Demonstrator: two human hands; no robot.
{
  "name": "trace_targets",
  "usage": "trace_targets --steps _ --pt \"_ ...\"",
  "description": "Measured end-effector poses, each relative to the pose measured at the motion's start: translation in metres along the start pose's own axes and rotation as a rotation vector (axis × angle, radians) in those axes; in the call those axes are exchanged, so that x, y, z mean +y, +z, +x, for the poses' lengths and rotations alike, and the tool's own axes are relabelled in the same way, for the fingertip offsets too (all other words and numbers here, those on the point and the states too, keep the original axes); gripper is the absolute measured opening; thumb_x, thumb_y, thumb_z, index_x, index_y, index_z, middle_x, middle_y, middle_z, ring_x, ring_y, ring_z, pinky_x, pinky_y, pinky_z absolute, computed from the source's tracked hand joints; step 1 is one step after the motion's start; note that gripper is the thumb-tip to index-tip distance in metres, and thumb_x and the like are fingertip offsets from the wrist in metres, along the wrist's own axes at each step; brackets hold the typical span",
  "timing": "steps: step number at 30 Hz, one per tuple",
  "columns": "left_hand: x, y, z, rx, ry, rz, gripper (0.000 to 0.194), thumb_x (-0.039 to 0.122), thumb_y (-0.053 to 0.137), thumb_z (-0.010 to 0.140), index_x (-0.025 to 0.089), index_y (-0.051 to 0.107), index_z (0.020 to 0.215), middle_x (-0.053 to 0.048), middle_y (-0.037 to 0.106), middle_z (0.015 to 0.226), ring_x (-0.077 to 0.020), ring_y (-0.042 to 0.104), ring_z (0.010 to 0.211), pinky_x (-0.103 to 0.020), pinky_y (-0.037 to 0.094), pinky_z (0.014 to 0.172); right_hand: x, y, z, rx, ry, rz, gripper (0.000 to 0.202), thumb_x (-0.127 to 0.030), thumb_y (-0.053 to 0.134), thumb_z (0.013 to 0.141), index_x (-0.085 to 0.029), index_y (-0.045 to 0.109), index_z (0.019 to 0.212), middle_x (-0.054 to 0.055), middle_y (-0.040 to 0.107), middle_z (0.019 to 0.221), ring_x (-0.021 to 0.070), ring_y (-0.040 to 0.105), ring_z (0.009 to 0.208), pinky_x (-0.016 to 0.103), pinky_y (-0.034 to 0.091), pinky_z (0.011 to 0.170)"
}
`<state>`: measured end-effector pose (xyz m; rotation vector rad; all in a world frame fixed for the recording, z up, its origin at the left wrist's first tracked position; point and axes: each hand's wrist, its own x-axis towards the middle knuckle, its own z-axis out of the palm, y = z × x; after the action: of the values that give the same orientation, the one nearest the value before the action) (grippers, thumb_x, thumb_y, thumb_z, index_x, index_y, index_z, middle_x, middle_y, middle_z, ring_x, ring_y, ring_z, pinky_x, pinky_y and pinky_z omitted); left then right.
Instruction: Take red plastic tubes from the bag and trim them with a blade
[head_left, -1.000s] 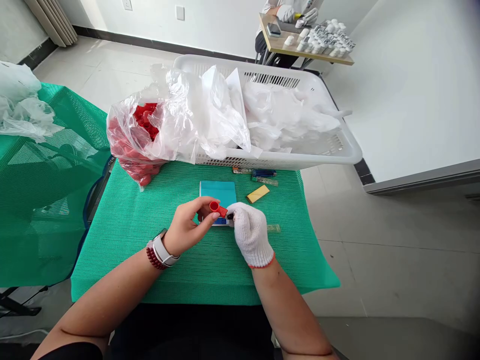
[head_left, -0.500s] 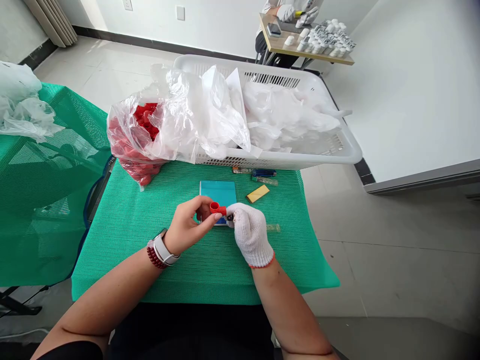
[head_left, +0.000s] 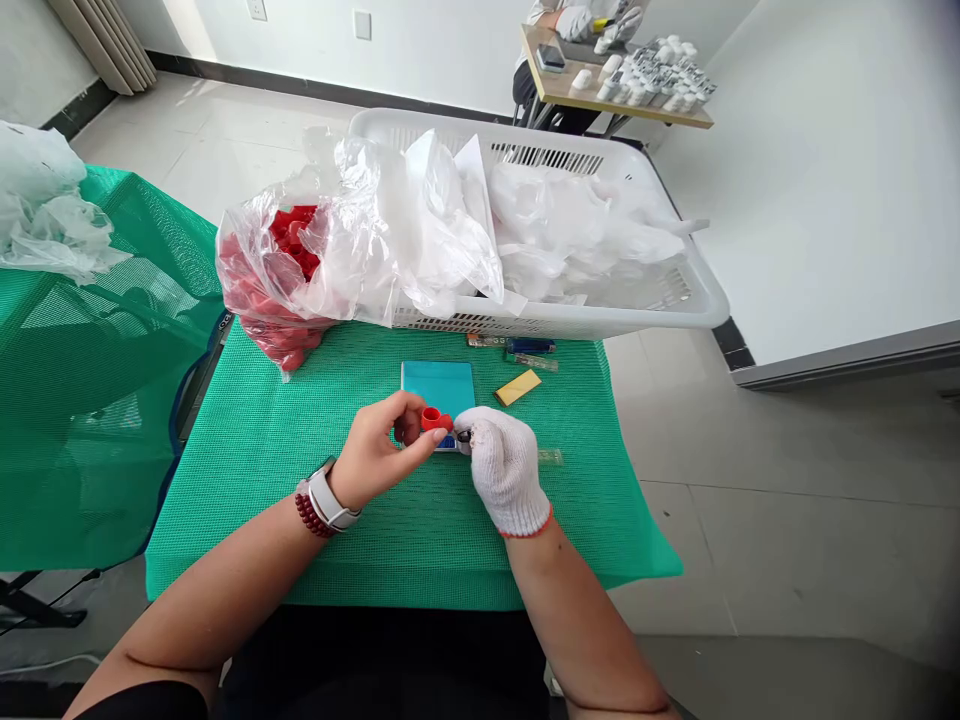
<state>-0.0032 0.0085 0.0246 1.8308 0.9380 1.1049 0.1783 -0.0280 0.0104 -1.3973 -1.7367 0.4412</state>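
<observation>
My bare left hand (head_left: 382, 440) pinches a small red plastic pipe tee (head_left: 431, 419) between thumb and fingers, its round opening facing up. Close on the right, my gloved right hand (head_left: 504, 465) is closed around a small tool with a dark metallic end (head_left: 463, 436), mostly hidden by the white knit glove. That end sits beside the tee's side branch; whether they touch I cannot tell. Under the hands lies a flat blue box (head_left: 439, 380) on the green mesh cloth (head_left: 315, 550).
A clear bag of red fittings (head_left: 277, 310) leans by a white plastic basket (head_left: 645, 318) full of clear bags. Several lighters, including a blue one (head_left: 532, 346), and a gold block (head_left: 518, 387) lie right of the box. A co-worker's gloved hands (head_left: 600, 25) work at a far table.
The red tee has turned in my left fingers, so its side branch now points more toward me. The right hand has shifted very slightly away from it.
</observation>
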Motion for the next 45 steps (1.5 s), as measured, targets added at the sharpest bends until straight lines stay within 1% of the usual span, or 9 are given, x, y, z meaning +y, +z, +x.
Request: trace_targets --steps 5,8,11,18,23,30,35,40,45 --pt "0.0004 0.0002 0.001 0.018 0.03 -0.032 0.012 0.024 0.067 0.089 0.017 0.065 0.098 0.004 0.062 0.062 -0.0069 0.053 0.053 -0.017 0.045 0.052 0.0007 0.0002 0.0003 -0.003 0.023 -0.005 0.04 -0.029 0.032 0.101 -0.018 0.066 0.081 0.004 0.068 0.076 0.0135 0.062 0.067 0.025 0.048 0.062" --pt "0.0005 0.0003 0.0008 -0.004 0.063 -0.036 0.016 0.025 0.063 0.092 0.017 0.066 0.105 0.003 0.065 0.065 -0.0077 0.056 0.055 -0.019 0.047 0.055 0.0014 0.0003 0.0 0.022 0.061 -0.006 0.04 -0.03 0.032 0.101 -0.018 0.066 0.082 0.005 0.069 0.078 0.015 0.064 0.07 0.026 0.05 0.064" --pt "0.0002 0.0005 0.0004 -0.037 0.061 -0.034 0.017 0.025 0.061 0.093 0.017 0.066 0.108 0.003 0.064 0.064 -0.0081 0.055 0.055 -0.02 0.048 0.056 0.0006 0.0002 -0.0003 0.052 0.089 -0.005 0.041 -0.032 0.032 0.101 -0.019 0.066 0.082 0.005 0.07 0.078 0.0157 0.065 0.071 0.027 0.051 0.065" --pt "-0.0019 0.0004 -0.0007 -0.054 0.022 -0.054 0.014 0.026 0.072 0.085 0.018 0.063 0.093 0.006 0.056 0.059 -0.0075 0.05 0.053 -0.019 0.045 0.053 -0.0025 -0.0013 -0.0006 0.014 0.078 0.0 0.044 -0.033 0.029 0.101 -0.019 0.065 0.079 0.005 0.068 0.075 0.0148 0.062 0.067 0.026 0.049 0.062" --pt "-0.0017 0.0001 -0.0003 -0.022 0.02 -0.036 0.014 0.028 0.068 0.089 0.017 0.064 0.096 0.005 0.058 0.06 -0.0078 0.052 0.054 -0.019 0.046 0.053 -0.0019 -0.0006 -0.0007 -0.034 0.071 0.032 0.042 -0.032 0.031 0.101 -0.018 0.067 0.083 0.005 0.069 0.077 0.0145 0.063 0.068 0.025 0.049 0.061" --pt "0.0 -0.0004 0.0002 -0.04 0.019 -0.011 0.019 0.029 0.063 0.093 0.016 0.067 0.106 0.002 0.064 0.062 -0.009 0.056 0.056 -0.021 0.049 0.057 0.0011 0.0007 -0.0008 0.026 0.121 0.022 0.043 -0.034 0.03 0.102 -0.018 0.065 0.082 0.005 0.069 0.077 0.0149 0.063 0.068 0.026 0.05 0.062" --pt "-0.0012 0.0008 -0.0005 -0.043 0.01 -0.041 0.015 0.028 0.065 0.09 0.017 0.066 0.101 0.004 0.06 0.061 -0.0082 0.052 0.054 -0.02 0.047 0.054 0.0036 0.0011 -0.0012 0.03 0.132 0.07 0.044 -0.033 0.028 0.102 -0.018 0.064 0.08 0.004 0.065 0.072 0.0137 0.061 0.063 0.026 0.05 0.059" --pt "-0.0023 0.0013 -0.0005 -0.048 -0.004 -0.044 0.014 0.029 0.068 0.088 0.017 0.064 0.095 0.005 0.057 0.059 -0.008 0.05 0.053 -0.019 0.046 0.053 0.0032 0.0005 -0.0021 0.016 0.127 0.078 0.045 -0.035 0.028 0.102 -0.019 0.064 0.08 0.004 0.066 0.075 0.0138 0.061 0.066 0.025 0.051 0.059" --pt "-0.0015 0.0005 -0.0008 -0.044 0.006 -0.038 0.014 0.028 0.069 0.087 0.017 0.063 0.093 0.005 0.057 0.06 -0.0077 0.051 0.054 -0.019 0.046 0.054 0.0069 0.0039 -0.0044 0.098 0.222 0.172 0.045 -0.041 0.032 0.101 -0.019 0.065 0.079 0.004 0.065 0.074 0.0131 0.06 0.064 0.024 0.049 0.058"
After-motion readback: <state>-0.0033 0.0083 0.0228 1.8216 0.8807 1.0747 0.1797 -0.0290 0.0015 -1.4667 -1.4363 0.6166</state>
